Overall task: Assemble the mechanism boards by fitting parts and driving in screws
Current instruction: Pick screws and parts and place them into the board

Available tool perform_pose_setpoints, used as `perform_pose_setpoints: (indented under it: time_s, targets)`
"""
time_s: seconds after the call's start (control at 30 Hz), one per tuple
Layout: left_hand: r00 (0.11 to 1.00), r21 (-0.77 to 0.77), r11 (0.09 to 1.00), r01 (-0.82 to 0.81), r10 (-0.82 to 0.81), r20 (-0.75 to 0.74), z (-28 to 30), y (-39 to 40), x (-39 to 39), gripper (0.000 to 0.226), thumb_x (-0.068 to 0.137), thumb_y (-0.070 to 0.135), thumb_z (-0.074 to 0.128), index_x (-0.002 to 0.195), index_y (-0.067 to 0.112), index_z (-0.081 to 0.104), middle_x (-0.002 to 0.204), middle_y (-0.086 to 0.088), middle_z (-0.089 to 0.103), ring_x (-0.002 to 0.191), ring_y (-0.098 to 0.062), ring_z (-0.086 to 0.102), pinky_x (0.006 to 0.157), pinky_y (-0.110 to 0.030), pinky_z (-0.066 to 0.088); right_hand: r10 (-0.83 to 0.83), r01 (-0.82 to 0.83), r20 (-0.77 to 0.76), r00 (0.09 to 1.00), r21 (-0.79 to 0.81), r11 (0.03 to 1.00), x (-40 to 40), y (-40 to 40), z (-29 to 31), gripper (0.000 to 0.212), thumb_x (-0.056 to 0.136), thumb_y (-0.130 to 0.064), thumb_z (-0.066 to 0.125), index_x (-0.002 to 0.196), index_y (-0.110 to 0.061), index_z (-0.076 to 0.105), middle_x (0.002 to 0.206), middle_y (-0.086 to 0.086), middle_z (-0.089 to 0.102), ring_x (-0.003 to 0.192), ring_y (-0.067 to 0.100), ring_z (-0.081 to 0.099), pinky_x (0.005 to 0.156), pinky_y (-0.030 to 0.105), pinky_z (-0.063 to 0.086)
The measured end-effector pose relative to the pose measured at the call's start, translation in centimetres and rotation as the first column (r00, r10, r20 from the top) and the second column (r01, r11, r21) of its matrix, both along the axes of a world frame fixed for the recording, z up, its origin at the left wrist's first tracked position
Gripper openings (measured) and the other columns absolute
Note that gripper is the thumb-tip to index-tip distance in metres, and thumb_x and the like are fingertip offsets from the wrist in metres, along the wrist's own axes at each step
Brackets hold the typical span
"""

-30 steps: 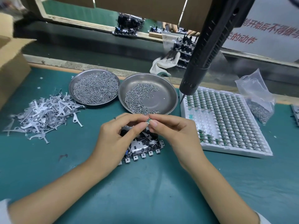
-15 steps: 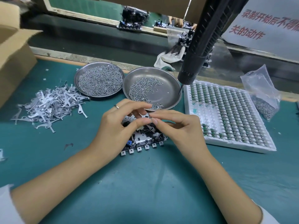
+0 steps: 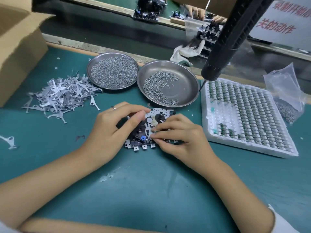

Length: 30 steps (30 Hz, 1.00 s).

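While my left hand (image 3: 107, 132) grips the mechanism board (image 3: 148, 130), my right hand (image 3: 181, 140) pinches a small part onto its near-right edge.

The mechanism board (image 3: 151, 130), a metal plate with black parts, a blue piece and tabs along its near edge, lies flat just in front of the right-hand screw dish (image 3: 188, 91).

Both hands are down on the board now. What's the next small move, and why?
Probably seat the part: the right hand pinches something small against the board, the left hand steadies it, and the driver hangs untouched.
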<state>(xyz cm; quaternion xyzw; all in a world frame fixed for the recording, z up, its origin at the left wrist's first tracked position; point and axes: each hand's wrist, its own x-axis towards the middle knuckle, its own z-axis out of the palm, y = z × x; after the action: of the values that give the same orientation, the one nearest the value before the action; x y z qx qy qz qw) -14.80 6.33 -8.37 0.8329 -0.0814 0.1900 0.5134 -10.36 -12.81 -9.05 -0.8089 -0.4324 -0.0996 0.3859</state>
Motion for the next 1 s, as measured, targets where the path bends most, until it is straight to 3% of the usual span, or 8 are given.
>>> perform_pose_setpoints:
  time_s: [0.3, 0.5, 0.6, 0.77, 1.0]
  targets:
    - [1.000, 0.081, 0.996, 0.031, -0.032, 0.002, -0.2, -0.6, -0.4, 0.018, 0.090, 0.021, 0.055, 0.100, 0.020, 0.069, 0.085, 0.008, 0.063, 0.081, -0.004, 0.058, 0.078, -0.013, 0.041, 0.024, -0.021, 0.075, 0.997, -0.044, 0.999, 0.3, -0.3, 0.0, 0.009, 0.077, -0.009, 0.074, 0.086, -0.009, 0.078, 0.094, 0.000, 0.072, 0.084, 0.025, 0.059, 0.078, 0.043, 0.049]
    - [0.999, 0.141, 0.989, 0.033, -0.033, -0.001, -0.1, -0.7, -0.6, 0.016, 0.091, 0.024, 0.055, 0.101, 0.024, 0.067, 0.088, 0.007, 0.063, 0.083, -0.006, 0.059, 0.082, -0.033, 0.047, 0.031, -0.027, 0.091, 0.995, -0.054, 0.998, 0.4, -0.3, -0.2, 0.008, 0.078, -0.010, 0.074, 0.086, -0.010, 0.078, 0.095, 0.000, 0.071, 0.084, 0.023, 0.059, 0.077, 0.043, 0.049]
    - [0.998, 0.178, 0.982, 0.062, -0.062, -0.005, 0.1, -0.8, -0.7, 0.025, 0.084, 0.030, 0.052, 0.102, 0.021, 0.067, 0.091, 0.009, 0.062, 0.086, -0.008, 0.059, 0.084, -0.037, 0.048, 0.042, -0.041, 0.032, 0.999, -0.039, 0.998, 0.3, -0.4, -0.1, 0.010, 0.078, -0.006, 0.074, 0.086, -0.009, 0.078, 0.095, 0.002, 0.071, 0.084, 0.026, 0.059, 0.078, 0.038, 0.049]
    - [0.999, 0.375, 0.926, 0.052, -0.052, -0.010, -0.3, -1.3, -1.0, 0.041, 0.076, 0.035, 0.057, 0.110, 0.015, 0.066, 0.097, 0.005, 0.064, 0.094, -0.016, 0.060, 0.092, -0.034, 0.042, 0.021, -0.016, -0.146, 0.989, 0.033, 0.999, 0.0, -0.2, 0.3, 0.013, 0.076, -0.004, 0.075, 0.089, -0.005, 0.076, 0.091, 0.002, 0.072, 0.086, 0.022, 0.060, 0.083, 0.026, 0.047]
    - [1.000, 0.408, 0.913, -0.005, 0.007, -0.005, -0.5, -1.8, -1.1, 0.044, 0.075, 0.035, 0.056, 0.112, 0.014, 0.065, 0.096, 0.004, 0.063, 0.093, -0.018, 0.060, 0.091, -0.033, 0.042, 0.020, -0.004, -0.278, 0.960, 0.061, 0.998, -0.2, -0.2, 0.8, 0.013, 0.077, -0.003, 0.073, 0.090, -0.004, 0.076, 0.094, 0.003, 0.070, 0.086, 0.017, 0.059, 0.079, 0.024, 0.046]
